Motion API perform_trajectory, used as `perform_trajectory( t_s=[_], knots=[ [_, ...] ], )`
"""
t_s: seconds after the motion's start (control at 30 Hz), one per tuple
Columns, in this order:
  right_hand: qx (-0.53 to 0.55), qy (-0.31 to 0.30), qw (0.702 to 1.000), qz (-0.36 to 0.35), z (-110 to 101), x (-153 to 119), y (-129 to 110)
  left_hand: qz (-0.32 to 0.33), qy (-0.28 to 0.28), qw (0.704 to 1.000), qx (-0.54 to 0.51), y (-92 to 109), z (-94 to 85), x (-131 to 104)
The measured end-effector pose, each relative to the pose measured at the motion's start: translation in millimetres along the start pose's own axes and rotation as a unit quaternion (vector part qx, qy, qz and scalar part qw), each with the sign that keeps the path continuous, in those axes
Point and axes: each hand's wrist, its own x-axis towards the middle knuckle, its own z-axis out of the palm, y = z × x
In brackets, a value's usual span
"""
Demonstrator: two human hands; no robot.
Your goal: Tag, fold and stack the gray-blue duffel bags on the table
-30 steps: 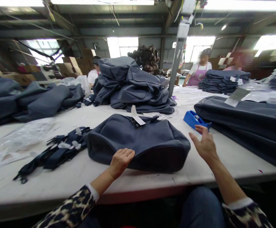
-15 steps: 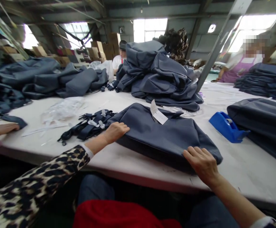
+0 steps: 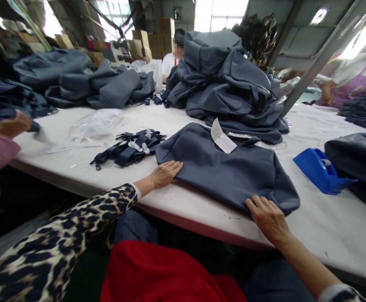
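Note:
A dark blue-grey fabric bag (image 3: pixel 223 172) lies on its side near the table's front edge. A white paper tag (image 3: pixel 223 139) sticks up from its far side. My left hand (image 3: pixel 166 174) is closed on the near left edge of the bag, thumb side hidden. At the near right corner, the fingers of my right hand (image 3: pixel 267 216) are bent over the same edge. Just left of the bag is a heap of dark webbing straps (image 3: pixel 129 153) with white pieces on them. A blue tape dispenser (image 3: pixel 323 174) stands to the right.
Behind the bag rises a tall pile of similar bags (image 3: pixel 227 92), beside a slanted metal post (image 3: pixel 315 63). Clear plastic bags (image 3: pixel 96 123) lie on the white table (image 3: pixel 195 209). A co-worker's hand (image 3: pixel 14 123) handles dark fabric at far left. Another bag (image 3: pixel 356 159) lies at right.
The bag's near edge has come down and the bag lies flatter on the table, both hands still at that edge. My view has turned left. The co-worker's hand at left has risen.

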Motion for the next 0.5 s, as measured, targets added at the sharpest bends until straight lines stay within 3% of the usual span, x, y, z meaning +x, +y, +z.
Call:
perform_trajectory(
  t_s=[0.13, 0.27, 0.5],
  knots=[
    [0.007, -0.009, 1.0, 0.01, 0, 0, -9, 0.01, -0.024, 1.0, 0.003, 3, -11.3, 0],
    [0.001, -0.004, 1.0, 0.027, 3, 8, -10, 0.01, -0.072, 0.997, -0.006, -1, -27.6, 18],
    [0.014, -0.023, 0.999, 0.037, -9, 1, 17, 0.006, -0.088, 0.995, -0.052, 4, -69.9, 37]
  ],
)
